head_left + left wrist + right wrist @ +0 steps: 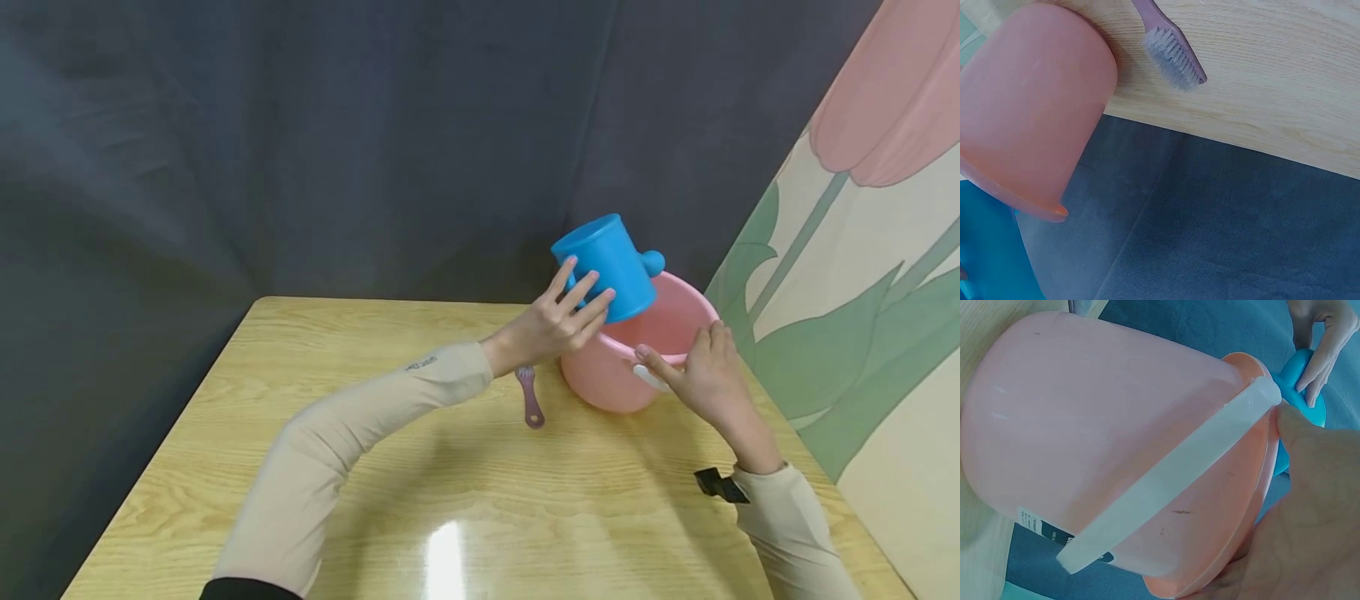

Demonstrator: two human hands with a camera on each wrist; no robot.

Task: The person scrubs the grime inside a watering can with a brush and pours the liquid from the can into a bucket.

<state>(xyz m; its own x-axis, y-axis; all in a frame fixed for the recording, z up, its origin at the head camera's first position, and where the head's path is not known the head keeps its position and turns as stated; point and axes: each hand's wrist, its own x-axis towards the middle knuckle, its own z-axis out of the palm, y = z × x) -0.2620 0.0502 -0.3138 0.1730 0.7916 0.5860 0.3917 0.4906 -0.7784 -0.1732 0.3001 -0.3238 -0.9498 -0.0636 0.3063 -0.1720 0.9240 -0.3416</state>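
Observation:
A blue plastic mug (609,265) with a round knob on its side is held tilted over the pink bucket (611,383). My left hand (558,323) grips the mug on its left side, the fingers around its handle. In the left wrist view only part of the blue mug (988,244) shows, below the bucket's rim. My right hand (712,379) holds the bucket's right rim, thumb near the end of the white carrying handle (1172,481). The bucket stands on the table, and its inside is mostly hidden.
A purple brush (530,398) with pale bristles lies on the wooden table (420,467), left of the bucket. Behind the table's far edge hangs a dark curtain (375,150). A wall with painted tulips (840,333) runs along the right side.

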